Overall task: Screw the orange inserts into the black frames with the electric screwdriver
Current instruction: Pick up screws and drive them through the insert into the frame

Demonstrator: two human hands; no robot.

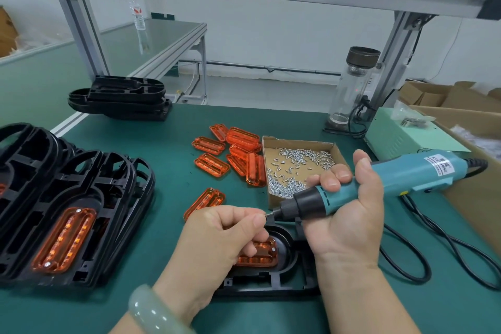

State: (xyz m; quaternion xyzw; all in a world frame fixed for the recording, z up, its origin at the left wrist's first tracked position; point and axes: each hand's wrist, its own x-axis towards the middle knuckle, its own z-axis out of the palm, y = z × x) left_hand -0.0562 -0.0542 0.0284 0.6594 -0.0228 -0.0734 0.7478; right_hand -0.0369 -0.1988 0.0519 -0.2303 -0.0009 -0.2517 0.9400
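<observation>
Flat on the green surface (173, 187), directly below both grips: black frame (287, 271) with an orange insert (260, 253) seated in its oval recess, partly hidden by the left grip (217, 236). One silver screw head showing at the insert's corner toward the right grip (349, 222).

Right grip wrapped tight round the teal electric screwdriver (406, 173), held above the frame, nearly level, bit pointing at the left grip. Left grip narrow, thumb and forefinger pinching a small screw (265, 215) right at the bit's tip, remaining fingers curled. Pale green bangle (151, 309) on that wrist.

Just beyond the right grip, open cardboard tray (298, 141) scattered with loose screws (295, 163). Beyond the left grip, heap of loose orange inserts (238, 141) beside the tray, and one stray insert (206, 200) nearer, close to the knuckles.

Out to the far side of the left grip, leaning stack of black frames (81, 198), the front one carrying an orange piece with two screws. Farther beyond, low pile of black frames (119, 97) at the surface's edge.

Trailing from the screwdriver's rear, black cable (478, 165) looping over the surface on the outer side of the right grip. Beyond that grip, pale green power box (401, 138), clear glass bottle (349, 87) with a dark cap, and open cardboard cartons (461, 103).
</observation>
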